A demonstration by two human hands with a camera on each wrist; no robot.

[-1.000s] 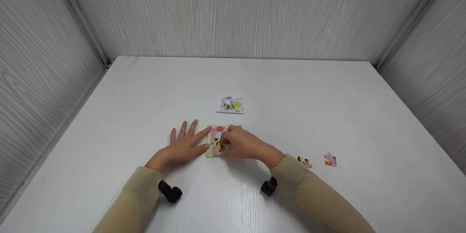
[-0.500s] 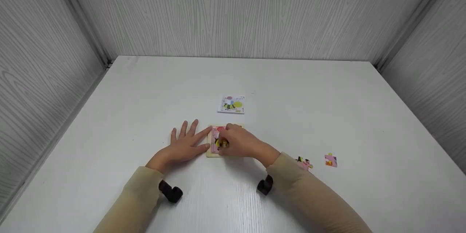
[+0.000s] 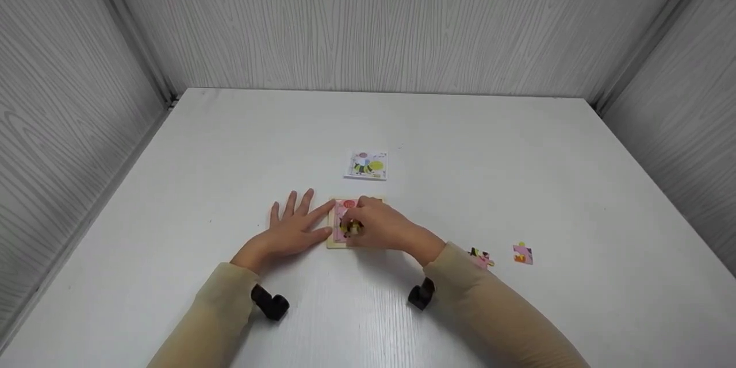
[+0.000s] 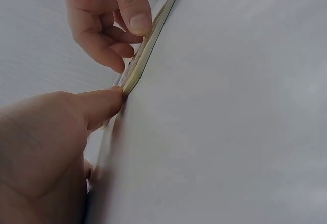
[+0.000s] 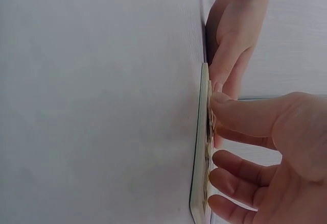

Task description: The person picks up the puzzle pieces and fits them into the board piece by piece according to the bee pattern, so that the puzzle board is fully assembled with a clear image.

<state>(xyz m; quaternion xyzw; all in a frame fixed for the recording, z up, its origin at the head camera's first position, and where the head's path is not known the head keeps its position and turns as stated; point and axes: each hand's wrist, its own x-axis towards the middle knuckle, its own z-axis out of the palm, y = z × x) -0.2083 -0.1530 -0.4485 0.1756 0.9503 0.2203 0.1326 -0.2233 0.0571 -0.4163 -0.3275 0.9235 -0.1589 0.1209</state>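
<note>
A small wooden puzzle tray (image 3: 338,245) lies in front of me, with pink bee-picture pieces in it. My left hand (image 3: 293,233) lies spread beside it, thumb and index fingertip at the tray's left edge. In the left wrist view, the left thumb (image 4: 104,106) touches the tray edge (image 4: 148,48). My right hand (image 3: 382,227) is over the tray, thumb and index finger bent onto a puzzle piece (image 3: 340,234) at the lower left. In the right wrist view, the right thumb (image 5: 245,114) presses at the pieces' edge; the hand hides the tray's right half.
Beyond the tray lies a square bee picture card (image 3: 366,165). Two loose puzzle pieces lie to the right: one (image 3: 482,257) partly under the right sleeve (image 3: 468,273), another (image 3: 522,253) farther right. Grey wood-grain walls (image 3: 368,23) border the white table (image 3: 489,155).
The lower-left puzzle piece has moved up against the piece above it, closing the gap. My right hand has shifted slightly left with it; the left hand stays in place.
</note>
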